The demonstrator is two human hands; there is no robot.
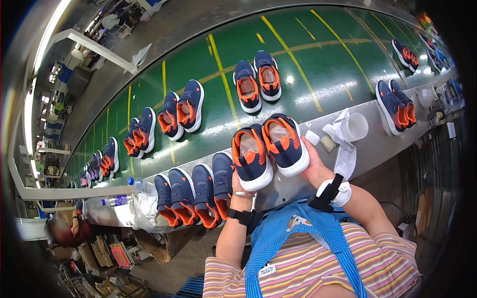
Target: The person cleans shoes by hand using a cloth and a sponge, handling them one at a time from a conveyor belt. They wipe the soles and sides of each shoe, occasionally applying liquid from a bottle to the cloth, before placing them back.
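Note:
My left hand (240, 190) is closed around a navy sneaker (256, 180) with an orange lining and white sole. In my right hand (317, 168) is the matching sneaker (294, 165), held side by side with the first, heels toward me. Both are raised over the metal ledge, and pale filling shows inside their openings. Just left of my left hand, several similar sneakers (180, 185) stand in a row on the ledge, toes away from me. Past my right hand lie a white cloth (345, 161), a white block (312, 137), a beige block (328, 144) and a white round container (355, 127).
Beyond the ledge runs a green conveyor belt (293, 116) with yellow lines, carrying pairs of sneakers (244, 73). Another pair (388, 102) stands on the ledge at right. Plastic bottles (141, 185) and a clear bag (145, 211) sit at left. A person (69, 228) is at the far left.

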